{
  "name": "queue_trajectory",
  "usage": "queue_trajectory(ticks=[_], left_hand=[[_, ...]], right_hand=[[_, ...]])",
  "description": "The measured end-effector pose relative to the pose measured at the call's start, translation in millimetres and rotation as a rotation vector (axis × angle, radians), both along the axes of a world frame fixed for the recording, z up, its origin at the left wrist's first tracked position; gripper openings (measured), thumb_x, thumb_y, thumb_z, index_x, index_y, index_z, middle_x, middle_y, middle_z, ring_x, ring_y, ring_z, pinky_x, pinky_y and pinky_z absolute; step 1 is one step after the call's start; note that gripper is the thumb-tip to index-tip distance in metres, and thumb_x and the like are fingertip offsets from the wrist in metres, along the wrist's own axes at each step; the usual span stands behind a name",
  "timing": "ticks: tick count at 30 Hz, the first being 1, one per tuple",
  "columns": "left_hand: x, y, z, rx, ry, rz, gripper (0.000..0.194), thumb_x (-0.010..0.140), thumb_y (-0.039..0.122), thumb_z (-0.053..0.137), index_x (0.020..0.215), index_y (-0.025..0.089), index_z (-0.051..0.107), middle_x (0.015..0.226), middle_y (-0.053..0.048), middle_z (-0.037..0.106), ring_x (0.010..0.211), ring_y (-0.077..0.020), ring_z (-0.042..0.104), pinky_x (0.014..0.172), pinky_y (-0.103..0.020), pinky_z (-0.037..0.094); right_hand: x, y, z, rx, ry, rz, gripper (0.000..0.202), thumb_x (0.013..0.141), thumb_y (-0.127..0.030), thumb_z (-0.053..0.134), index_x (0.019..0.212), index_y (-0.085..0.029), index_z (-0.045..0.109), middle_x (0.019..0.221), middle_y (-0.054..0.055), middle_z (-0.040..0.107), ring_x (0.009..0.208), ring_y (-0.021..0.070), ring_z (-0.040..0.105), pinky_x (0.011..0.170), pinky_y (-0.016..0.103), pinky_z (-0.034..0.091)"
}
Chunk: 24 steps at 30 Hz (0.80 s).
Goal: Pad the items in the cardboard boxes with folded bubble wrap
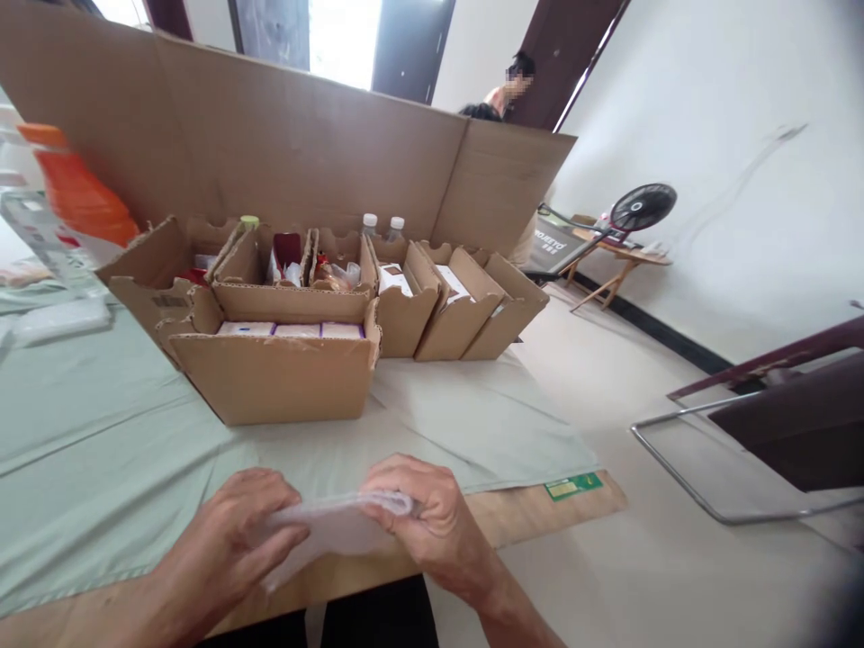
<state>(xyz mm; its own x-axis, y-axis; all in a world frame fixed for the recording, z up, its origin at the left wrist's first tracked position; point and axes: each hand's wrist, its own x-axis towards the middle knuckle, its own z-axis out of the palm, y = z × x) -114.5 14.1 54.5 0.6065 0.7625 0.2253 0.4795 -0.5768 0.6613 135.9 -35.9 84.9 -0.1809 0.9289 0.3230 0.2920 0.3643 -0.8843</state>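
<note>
Between my two hands, over the table's front edge, is a thin, whitish, see-through foam sheet (341, 526), folded over at its right end. My left hand (247, 526) grips its left side, thumb in front and fingers behind. The folded right end is pinched in my right hand (422, 508). Beyond my hands stands a low cardboard box (290, 382) holding white packs with purple edges in a row. Whether anything lies inside the foam cannot be made out.
Several cardboard bins (405, 315) with small goods stand in a row behind the box, before a tall cardboard panel (303, 153). An orange bottle (85, 193) is at left. A pale green cloth (432, 432) covers the table. Beyond are a fan (643, 208) and a person (517, 81).
</note>
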Motion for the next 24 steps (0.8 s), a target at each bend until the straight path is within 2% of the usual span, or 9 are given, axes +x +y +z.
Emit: queue_trajectory(ticks=[2,5,7,9,12,15,17,22,24], left_hand=[[-14.3,-1.9,-5.1,-0.138,-0.035,0.062,0.025,0.09,0.044,0.065,0.073,0.026,0.072,0.071,0.001,0.07,0.069,-0.0174,0.068,0.064,-0.023,0.05],[-25.3,-8.7,-11.5,-0.427,-0.186,0.231,0.033,0.087,0.057,0.067,0.079,0.025,0.074,0.078,-0.001,0.073,0.075,-0.0198,0.07,0.069,-0.024,0.054],[-21.2,-14.9,-13.6,-0.608,-0.344,0.35,0.041,0.083,0.065,0.069,0.086,0.025,0.075,0.084,-0.003,0.076,0.081,-0.023,0.072,0.074,-0.028,0.058],[-10.0,-21.5,-14.9,-0.711,-0.492,0.442,0.049,0.076,0.07,0.073,0.094,0.024,0.076,0.094,-0.005,0.079,0.09,-0.0265,0.074,0.081,-0.032,0.061],[8.0,-29.9,-17.1,-0.766,-0.563,0.569,0.059,0.067,0.074,0.079,0.096,0.022,0.076,0.097,-0.006,0.081,0.099,-0.0304,0.074,0.087,-0.036,0.061],[13.6,-32.8,-20.2,-0.789,-0.548,0.638,0.062,0.065,0.077,0.079,0.088,0.02,0.076,0.089,-0.007,0.081,0.095,-0.0316,0.075,0.083,-0.036,0.061],[9.2,-31.0,-22.2,-0.77,-0.557,0.627,0.06,0.067,0.075,0.079,0.089,0.019,0.076,0.091,-0.007,0.081,0.094,-0.0309,0.075,0.082,-0.035,0.061],[-7.7,-22.3,-23.6,-0.722,-0.452,0.49,0.054,0.074,0.071,0.076,0.091,0.02,0.079,0.086,-0.006,0.08,0.086,-0.0289,0.075,0.076,-0.035,0.062],[-11.1,-20.2,-22.2,-0.678,-0.444,0.499,0.052,0.077,0.069,0.074,0.094,0.02,0.079,0.089,-0.006,0.08,0.087,-0.0289,0.075,0.076,-0.036,0.063]], right_hand=[[8.7,-2.7,3.6,-0.009,0.016,-0.072,0.014,0.093,-0.029,0.072,0.085,-0.018,0.076,0.084,0.004,0.073,0.077,0.014,0.067,0.072,0.023,0.05],[16.5,-6.1,2.9,-0.079,0.033,-0.169,0.017,0.093,-0.034,0.07,0.085,-0.019,0.073,0.076,0.0,0.066,0.067,0.0113,0.057,0.063,0.022,0.045],[15.9,-7.0,-0.7,-0.141,0.059,-0.213,0.021,0.094,-0.038,0.069,0.086,-0.019,0.072,0.07,-0.002,0.06,0.062,0.01,0.05,0.059,0.022,0.041],[12.2,-6.9,-4.6,-0.176,0.093,-0.254,0.025,0.094,-0.042,0.067,0.087,-0.018,0.07,0.068,-0.003,0.055,0.062,0.0098,0.046,0.058,0.022,0.039],[6.5,-5.9,-8.1,-0.183,0.115,-0.286,0.028,0.094,-0.045,0.066,0.087,-0.018,0.068,0.069,-0.003,0.053,0.063,0.0101,0.044,0.059,0.022,0.039],[5.1,-4.9,-8.6,-0.206,0.107,-0.265,0.028,0.094,-0.045,0.065,0.088,-0.018,0.068,0.07,-0.003,0.053,0.064,0.0104,0.044,0.06,0.023,0.039],[7.1,-4.5,-8.6,-0.241,0.115,-0.255,0.028,0.093,-0.046,0.066,0.092,-0.018,0.068,0.073,-0.002,0.055,0.066,0.0108,0.046,0.061,0.023,0.04],[13.5,-7.5,-12.0,-0.334,0.154,-0.24,0.03,0.09,-0.044,0.068,0.105,-0.018,0.069,0.084,0.001,0.062,0.075,0.0132,0.054,0.068,0.025,0.046],[13.2,-9.9,-14.2,-0.369,0.149,-0.238,0.035,0.088,-0.041,0.071,0.114,-0.019,0.068,0.089,0.001,0.065,0.077,0.0141,0.057,0.07,0.026,0.048]])
